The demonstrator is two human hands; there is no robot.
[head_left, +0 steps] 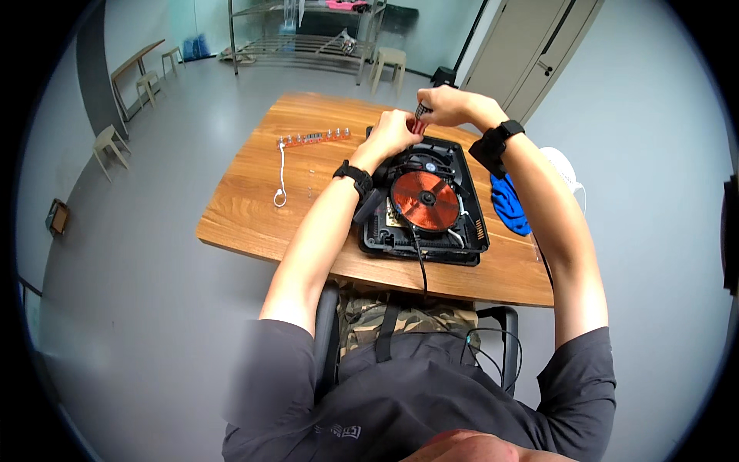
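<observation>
An opened induction cooker lies on the wooden table in its black casing, its round copper coil exposed. A black fan sits behind the coil. Over the casing's far edge, my right hand is closed round the upper part of what looks like a screwdriver with a red and black handle, held upright. My left hand is beside it, its fingers closed at the lower red part. The tool's tip is hidden behind the fingers and casing.
Left on the table lies an orange strip with several metallic knobs and a white cable. Small pieces lie nearby. A blue cloth and a white rounded object are at right. A black cord crosses the front edge.
</observation>
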